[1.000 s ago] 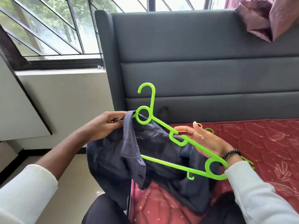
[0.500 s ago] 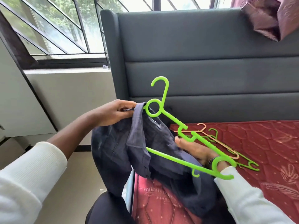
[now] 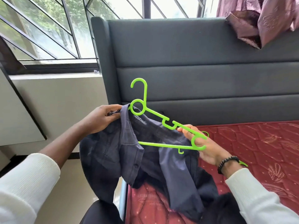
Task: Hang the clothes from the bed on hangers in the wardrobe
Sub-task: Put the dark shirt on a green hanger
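Note:
A bright green plastic hanger is held in front of the bed's headboard, hook up. Its left arm is inside a dark navy shirt that droops over the bed's corner. My left hand pinches the shirt's collar beside the hanger's neck ring. The hanger's right end lies in my right hand, fingers around its end loop, thumb on the upper arm. The right shoulder of the shirt hangs loose under the hanger's bottom bar.
The dark red quilted mattress stretches to the right, with bits of other green hangers showing behind my right wrist. A grey padded headboard stands behind. A maroon curtain hangs top right. A barred window is on the left.
My right hand has come out from under the shirt and taken hold of the hanger's right end. The hanger sits a little higher and more level. The left hand keeps its pinch.

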A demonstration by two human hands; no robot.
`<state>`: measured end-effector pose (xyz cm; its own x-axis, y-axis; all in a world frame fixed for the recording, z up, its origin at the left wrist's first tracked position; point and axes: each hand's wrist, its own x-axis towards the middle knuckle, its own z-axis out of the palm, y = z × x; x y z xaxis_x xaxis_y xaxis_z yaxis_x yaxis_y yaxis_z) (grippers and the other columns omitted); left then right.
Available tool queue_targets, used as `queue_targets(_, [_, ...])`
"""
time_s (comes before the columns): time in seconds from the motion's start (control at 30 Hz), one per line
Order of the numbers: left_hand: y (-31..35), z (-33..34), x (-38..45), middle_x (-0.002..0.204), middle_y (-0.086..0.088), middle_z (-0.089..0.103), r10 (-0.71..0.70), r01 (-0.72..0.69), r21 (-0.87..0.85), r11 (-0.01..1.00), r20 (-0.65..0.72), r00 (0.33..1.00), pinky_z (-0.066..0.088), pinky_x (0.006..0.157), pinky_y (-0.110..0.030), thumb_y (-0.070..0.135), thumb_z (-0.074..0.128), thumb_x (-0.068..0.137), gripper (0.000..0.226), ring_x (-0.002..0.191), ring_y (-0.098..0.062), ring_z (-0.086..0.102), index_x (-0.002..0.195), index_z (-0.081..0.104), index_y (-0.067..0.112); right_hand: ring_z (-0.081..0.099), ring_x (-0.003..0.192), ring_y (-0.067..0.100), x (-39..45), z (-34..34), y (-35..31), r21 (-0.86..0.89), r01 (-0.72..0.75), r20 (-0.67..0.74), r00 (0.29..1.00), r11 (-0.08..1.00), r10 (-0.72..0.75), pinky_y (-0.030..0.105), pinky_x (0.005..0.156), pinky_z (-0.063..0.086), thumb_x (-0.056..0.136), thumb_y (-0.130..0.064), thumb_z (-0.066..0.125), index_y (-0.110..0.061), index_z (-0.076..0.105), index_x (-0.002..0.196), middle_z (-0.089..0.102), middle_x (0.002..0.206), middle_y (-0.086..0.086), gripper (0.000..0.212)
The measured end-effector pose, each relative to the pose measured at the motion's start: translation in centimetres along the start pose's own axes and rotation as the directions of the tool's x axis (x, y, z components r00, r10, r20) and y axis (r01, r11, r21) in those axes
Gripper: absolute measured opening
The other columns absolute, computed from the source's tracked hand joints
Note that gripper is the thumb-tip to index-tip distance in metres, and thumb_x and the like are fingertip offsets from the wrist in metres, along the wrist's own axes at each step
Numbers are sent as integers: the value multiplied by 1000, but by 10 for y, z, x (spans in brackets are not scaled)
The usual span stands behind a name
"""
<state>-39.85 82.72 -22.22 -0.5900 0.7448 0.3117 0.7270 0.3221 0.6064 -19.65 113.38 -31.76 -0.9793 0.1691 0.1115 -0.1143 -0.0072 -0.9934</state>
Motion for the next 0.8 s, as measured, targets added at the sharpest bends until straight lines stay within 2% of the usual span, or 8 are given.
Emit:
queue_targets(0.1, [0, -1, 0, 102, 28, 71, -9, 10, 24, 1000, -22, 1000, 48, 85, -23, 27, 58, 99, 37, 93, 6, 64, 99, 64, 64, 64, 104, 23, -2, -6, 4, -3, -112, 145, 983, 994, 111, 41, 97, 49, 88, -13, 76, -9, 62, 123, 64, 117, 16, 38])
queue_targets(0.17, [-2, -4, -2, 102, 27, 71, -20, 20, 21, 1000, -31, 999, 50, 88, -25, 26, 58, 99, 39, 93, 5, 64, 100, 63, 64, 65, 110, 27, -4, -11, 7, -34, -162, 227, 960, 986, 165, 37, 99, 50, 81, -2, 79, -6, 59, 128, 62, 127, 23, 51])
queue_targets(0.27, [-4, -5, -6, 102, 29, 70, -27, 28, 18, 999, -36, 999, 50, 88, -23, 24, 58, 99, 43, 92, 6, 64, 99, 62, 67, 66, 111, 24, -2, -16, 10, -132, -159, 143, 974, 978, 178, 40, 102, 47, 72, -20, 90, -3, 65, 119, 69, 121, 12, 56])
queue_targets(0.37, [-4, -1, -9, 103, 30, 70, -17, 17, 10, 1000, -12, 1000, 50, 91, -22, 21, 58, 99, 47, 97, 3, 65, 100, 61, 69, 57, 80, 13, 7, -18, 10, -420, -56, -125, 992, 906, 3, 34, 77, 45, 63, -70, 81, -8, 74, 97, 66, 85, -1, 71])
queue_targets(0.47, [-2, 6, -10, 103, 32, 69, 5, -6, 8, 1000, 22, 1000, 48, 86, -13, 20, 59, 98, 49, 96, 9, 64, 99, 61, 70, 62, 81, 16, 22, -27, 3, -523, 8, -319, 925, 852, -205, 28, 77, 49, 94, -37, 67, -18, 70, 90, 69, 87, -9, 20])
queue_targets(0.57, [1, 16, -6, 102, 34, 68, 48, -50, 75, 996, 26, 998, 45, 81, -8, 20, 62, 97, 48, 96, 8, 64, 98, 62, 68, 58, 72, 16, 31, -29, -17, -609, 24, -450, 813, 793, -370, 35, 72, 46, 98, -37, 61, -18, 65, 82, 66, 72, -5, 26])
queue_targets(0.7, [-4, 23, -1, 88, 21, 66, 111, -106, 249, 963, -9, 994, 46, 74, -20, 21, 66, 95, 31, 81, 2, 59, 117, 69, 42, 57, 70, 22, 31, -26, -42, -806, 52, -394, 696, 589, -600, 36, 67, 44, 98, -44, 58, -18, 62, 87, 62, 71, 2, 28])
queue_targets(0.8, [-5, 22, 1, 86, 12, 61, 126, -85, 398, 914, -79, 989, 49, 73, -35, 23, 64, 95, 35, 79, -12, 58, 124, 65, 41, 59, 76, 25, 29, -30, -53, -930, 7, -258, 699, 368, -667, 38, 66, 49, 99, -50, 52, -23, 62, 93, 59, 80, -2, 29])
